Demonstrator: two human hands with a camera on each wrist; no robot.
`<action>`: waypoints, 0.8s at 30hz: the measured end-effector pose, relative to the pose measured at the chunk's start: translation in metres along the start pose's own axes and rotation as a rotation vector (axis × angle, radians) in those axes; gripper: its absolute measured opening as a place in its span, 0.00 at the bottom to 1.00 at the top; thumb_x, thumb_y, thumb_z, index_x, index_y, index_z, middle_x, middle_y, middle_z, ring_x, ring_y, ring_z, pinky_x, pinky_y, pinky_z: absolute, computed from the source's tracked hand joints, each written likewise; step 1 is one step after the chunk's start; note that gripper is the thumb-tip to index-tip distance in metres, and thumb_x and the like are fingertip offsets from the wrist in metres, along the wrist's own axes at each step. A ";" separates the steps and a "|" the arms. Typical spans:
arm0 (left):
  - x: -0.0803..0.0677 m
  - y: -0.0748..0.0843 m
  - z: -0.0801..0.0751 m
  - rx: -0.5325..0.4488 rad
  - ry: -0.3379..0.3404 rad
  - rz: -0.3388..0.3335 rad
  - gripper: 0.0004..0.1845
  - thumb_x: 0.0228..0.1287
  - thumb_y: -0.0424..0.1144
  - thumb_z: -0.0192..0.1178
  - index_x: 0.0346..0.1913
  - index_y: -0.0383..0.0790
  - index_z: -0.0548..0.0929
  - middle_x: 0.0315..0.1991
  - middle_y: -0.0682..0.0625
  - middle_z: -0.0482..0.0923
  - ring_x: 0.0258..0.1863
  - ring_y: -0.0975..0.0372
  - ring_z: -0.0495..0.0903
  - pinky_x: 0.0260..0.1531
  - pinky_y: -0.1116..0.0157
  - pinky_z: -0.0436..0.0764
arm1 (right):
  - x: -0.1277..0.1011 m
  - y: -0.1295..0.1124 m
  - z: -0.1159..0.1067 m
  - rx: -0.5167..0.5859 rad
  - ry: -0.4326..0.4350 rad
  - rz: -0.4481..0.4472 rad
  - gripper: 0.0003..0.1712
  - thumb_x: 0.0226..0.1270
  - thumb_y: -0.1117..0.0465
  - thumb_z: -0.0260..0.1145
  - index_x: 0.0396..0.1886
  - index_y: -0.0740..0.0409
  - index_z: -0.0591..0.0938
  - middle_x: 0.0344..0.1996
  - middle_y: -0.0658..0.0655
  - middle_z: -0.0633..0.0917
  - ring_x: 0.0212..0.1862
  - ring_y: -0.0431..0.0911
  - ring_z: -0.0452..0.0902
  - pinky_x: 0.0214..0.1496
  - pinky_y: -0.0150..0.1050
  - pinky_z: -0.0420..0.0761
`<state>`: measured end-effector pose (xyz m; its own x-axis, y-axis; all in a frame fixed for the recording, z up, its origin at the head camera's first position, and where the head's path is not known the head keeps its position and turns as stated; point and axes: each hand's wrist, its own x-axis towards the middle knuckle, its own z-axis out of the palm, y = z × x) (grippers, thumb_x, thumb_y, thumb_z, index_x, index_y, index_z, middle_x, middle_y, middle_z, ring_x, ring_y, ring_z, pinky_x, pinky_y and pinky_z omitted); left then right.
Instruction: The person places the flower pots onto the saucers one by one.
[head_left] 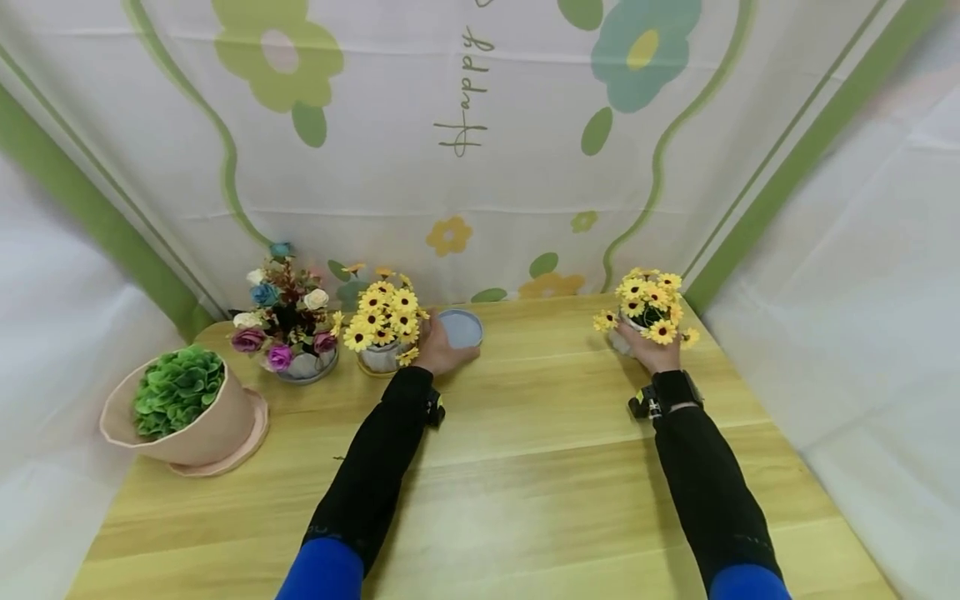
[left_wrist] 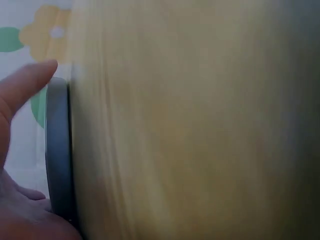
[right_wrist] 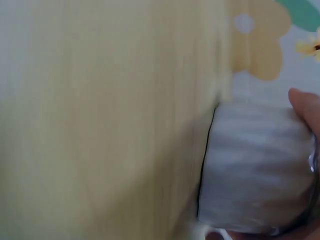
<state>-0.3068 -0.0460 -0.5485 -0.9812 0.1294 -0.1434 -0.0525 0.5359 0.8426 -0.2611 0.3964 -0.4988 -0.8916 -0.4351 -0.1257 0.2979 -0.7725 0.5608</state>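
Note:
At the back right of the table, my right hand (head_left: 654, 353) grips a grey-white pot (right_wrist: 257, 167) of yellow artificial daisies (head_left: 651, 302). Thumb and fingers wrap its sides, and the right wrist view shows the pot's base close to the wood. My left hand (head_left: 444, 350) holds a round blue-grey saucer (head_left: 462, 328) near the back edge, the thumb along its near rim and the fingers at its left side. The left wrist view shows this saucer (left_wrist: 59, 150) edge-on. Just left of that hand, a second pot (head_left: 381, 358) of yellow daisies (head_left: 384, 313) stands on a yellowish saucer.
Left of the daisies, a grey pot (head_left: 309, 365) of mixed roses (head_left: 281, 325) stands on a grey saucer. A large pink pot (head_left: 217, 417) with green leaves (head_left: 180, 392) sits on a pink saucer (head_left: 255, 429) at the left edge. A printed curtain (head_left: 390, 183) hangs behind the wooden table (head_left: 525, 467).

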 end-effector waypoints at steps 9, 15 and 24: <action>0.026 -0.037 0.011 0.087 0.044 0.077 0.73 0.56 0.68 0.75 0.87 0.48 0.33 0.85 0.34 0.42 0.84 0.40 0.46 0.78 0.42 0.64 | 0.034 -0.102 -0.029 -0.073 -0.049 0.051 0.73 0.47 0.12 0.64 0.86 0.46 0.56 0.86 0.58 0.57 0.88 0.56 0.45 0.90 0.58 0.44; 0.009 -0.018 0.002 0.087 -0.042 0.021 0.68 0.63 0.56 0.75 0.87 0.42 0.33 0.87 0.37 0.33 0.87 0.40 0.37 0.83 0.42 0.57 | 0.003 -0.005 -0.007 -0.016 -0.012 -0.049 0.57 0.60 0.15 0.57 0.85 0.27 0.54 0.87 0.41 0.53 0.88 0.40 0.41 0.91 0.49 0.45; -0.059 0.043 -0.030 0.158 -0.169 0.057 0.62 0.68 0.50 0.72 0.86 0.33 0.36 0.86 0.32 0.37 0.85 0.38 0.44 0.82 0.41 0.60 | 0.040 -0.109 -0.025 -0.213 -0.139 0.037 0.58 0.63 0.24 0.67 0.85 0.45 0.61 0.86 0.55 0.57 0.88 0.54 0.42 0.91 0.56 0.42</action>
<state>-0.2570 -0.0560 -0.4884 -0.9360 0.2939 -0.1936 0.0451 0.6457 0.7623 -0.3206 0.4512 -0.5853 -0.9128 -0.4082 0.0137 0.3830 -0.8437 0.3761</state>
